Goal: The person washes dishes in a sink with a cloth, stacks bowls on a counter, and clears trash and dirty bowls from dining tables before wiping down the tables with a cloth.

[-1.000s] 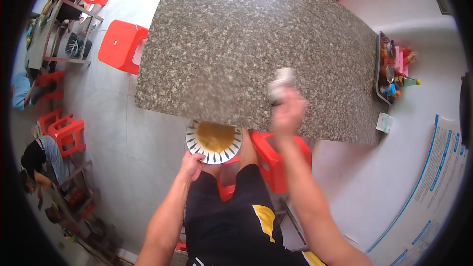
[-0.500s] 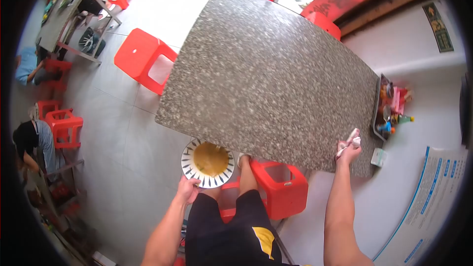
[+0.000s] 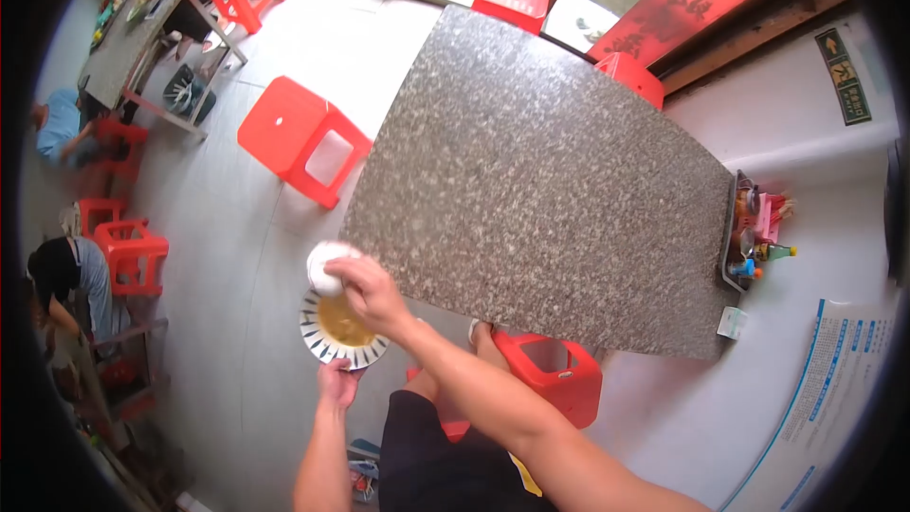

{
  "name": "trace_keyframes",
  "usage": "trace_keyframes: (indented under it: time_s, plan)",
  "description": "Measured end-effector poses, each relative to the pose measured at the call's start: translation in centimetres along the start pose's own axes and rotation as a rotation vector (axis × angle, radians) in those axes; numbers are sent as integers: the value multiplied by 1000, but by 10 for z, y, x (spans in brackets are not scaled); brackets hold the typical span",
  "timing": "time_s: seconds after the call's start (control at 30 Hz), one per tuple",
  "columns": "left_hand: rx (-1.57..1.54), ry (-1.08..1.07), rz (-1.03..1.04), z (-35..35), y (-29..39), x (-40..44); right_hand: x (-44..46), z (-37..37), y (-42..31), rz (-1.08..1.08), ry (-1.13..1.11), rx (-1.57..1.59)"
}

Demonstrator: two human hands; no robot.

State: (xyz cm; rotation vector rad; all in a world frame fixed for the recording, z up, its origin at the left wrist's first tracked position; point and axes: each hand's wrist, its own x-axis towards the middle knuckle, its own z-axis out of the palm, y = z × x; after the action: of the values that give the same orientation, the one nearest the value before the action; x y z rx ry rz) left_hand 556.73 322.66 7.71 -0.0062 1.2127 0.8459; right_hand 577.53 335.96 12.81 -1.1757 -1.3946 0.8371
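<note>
My left hand (image 3: 339, 383) grips the near rim of a round white plate (image 3: 371, 354) with dark leaf-like marks around its edge. Brownish soup or sauce (image 3: 343, 320) lies in its middle. The plate is held off the table's near left corner, over the floor. My right hand (image 3: 372, 292) reaches across my body and is closed on a crumpled white cloth (image 3: 330, 265), smeared by motion. That bundle hangs over the far edge of the plate and hides part of it; whether they touch I cannot tell.
A speckled stone table (image 3: 550, 190) stands in front of me. A condiment tray (image 3: 735, 228) with bottles sits at its right edge, near a small white box (image 3: 731, 322). Red stools (image 3: 301, 137) stand around. People sit at other tables on the left, including one in blue (image 3: 59, 128).
My right hand has swept from the table's right side to above the plate, bringing the cloth. My left hand has moved the plate left and slightly nearer. The view has shifted a little.
</note>
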Motion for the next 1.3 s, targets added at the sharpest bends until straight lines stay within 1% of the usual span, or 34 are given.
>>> trace_keyframes:
  time_s: [0.03, 0.1, 0.13, 0.17, 0.2, 0.23, 0.27, 0.3, 0.33, 0.4, 0.43, 0.47, 0.5, 0.57, 0.6, 0.63, 0.67, 0.7, 0.73, 0.77, 0.8, 0.83, 0.9, 0.93, 1.0, 1.07, 1.1, 1.13, 1.17, 1.2, 1.23, 1.27, 1.3]
  plan:
    - [-38, 0, 26, -2, 8, 1, 3, -11, -6, -9, 5, -14]
    - [-74, -7, 38, -16, 22, 12, 2, -68, -21, 284, 284, 115]
    - [-75, 9, 63, -18, 30, 15, 3, -112, -30, 285, 475, 185]
    - [-93, 21, 52, -21, 38, 20, 2, -162, -38, 321, 608, 446]
    - [-112, 36, 45, -24, 45, 24, -4, -225, -30, 371, 701, 456]
    - [-116, 35, 43, -24, 53, 28, -9, -276, -13, 301, 989, -42]
    - [-135, 51, 39, -23, 61, 34, -45, -352, 30, 314, 1032, -576]
    - [-150, 66, 37, -20, 68, 40, -69, -411, 49, 474, 1097, -899]
    - [-143, 65, 46, -16, 74, 44, -48, -436, 35, 722, 1353, -560]
    - [-148, 58, 47, -8, 88, 61, -97, -518, 107, 724, 1242, -834]
    - [-154, 44, 32, -12, 91, 73, -96, -538, 130, 656, 1179, -912]
    - [-152, 27, 21, -17, 98, 84, -83, -537, 153, 587, 1123, -983]
    - [-130, 26, 49, -6, 105, 88, -50, -521, 166, 557, 1133, -930]
    - [-102, 3, 95, 20, 119, 108, 4, -486, 149, 464, 870, -1128]
    - [-110, -12, 57, 25, 125, 119, 46, -452, 136, 503, 849, -1028]
    - [-119, -22, 19, 30, 133, 129, 87, -417, 123, 412, 767, -962]
    - [-110, -16, 35, 35, 142, 140, 116, -386, 134, 307, 687, -918]
    - [-110, -32, 27, 44, 147, 151, 150, -343, 126, 319, 634, -745]
    - [-113, -53, 17, 56, 151, 160, 177, -295, 115, 311, 563, -652]
    - [-110, -56, 26, 69, 156, 168, 198, -248, 111, 158, 487, -695]
    - [-71, -75, 19, 81, 163, 175, 213, -206, 110, 95, 418, -621]
    - [-28, -96, 10, 94, 174, 182, 221, -167, 102, 140, 368, -484]
    - [16, -105, 17, 114, 190, 194, 225, -115, 80, 249, 194, -226]
    - [54, -121, 25, 127, 195, 203, 219, -93, 78, 364, 152, 12]
    - [81, -136, 1, 159, 218, 207, 215, -95, 54, 612, 191, 243]
    - [104, -184, -6, 174, 231, 214, 203, -125, 39, 636, 627, 523]
    - [123, -168, 1, 178, 236, 220, 186, -158, 51, 627, 731, 462]
    - [131, -184, -1, 180, 243, 228, 163, -196, 61, 527, 742, 188]
    - [142, -188, -20, 181, 249, 234, 144, -229, 65, 609, 795, -241]
    - [148, -190, -39, 184, 253, 239, 137, -258, 53, 694, 708, -889]
    - [185, -192, -29, 190, 260, 240, 126, -282, 64, 604, 756, -788]
    - [194, -202, -26, 199, 267, 238, 127, -295, 66, 567, 655, -671]
    - [202, -209, -21, 208, 274, 233, 134, -290, 73, 625, 530, -837]
